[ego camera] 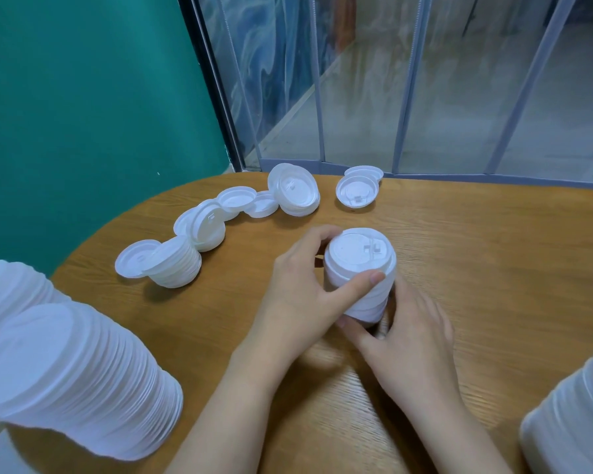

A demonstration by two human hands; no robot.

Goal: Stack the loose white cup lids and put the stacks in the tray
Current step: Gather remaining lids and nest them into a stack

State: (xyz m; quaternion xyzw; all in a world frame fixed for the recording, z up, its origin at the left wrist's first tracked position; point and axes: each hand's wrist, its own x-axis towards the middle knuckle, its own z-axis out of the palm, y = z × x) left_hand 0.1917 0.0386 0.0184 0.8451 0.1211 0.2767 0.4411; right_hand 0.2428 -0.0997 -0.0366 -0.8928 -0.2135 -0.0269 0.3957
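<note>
A short stack of white cup lids (358, 265) stands on the wooden table (476, 254) in the middle. My left hand (302, 289) grips it from the left, thumb across its front. My right hand (408, 333) holds its base from the near right. Loose white lids (235, 198) and small lid piles (177, 261) lie in an arc at the far left. One tilted pile (295, 189) and two more lids (356, 191) sit near the table's far edge. No tray is recognisable in view.
Tall lid stacks (72, 378) lean at the near left, another stack (575, 422) at the near right edge. A green wall (83, 97) stands left, a glass partition (425, 97) behind the table's far edge.
</note>
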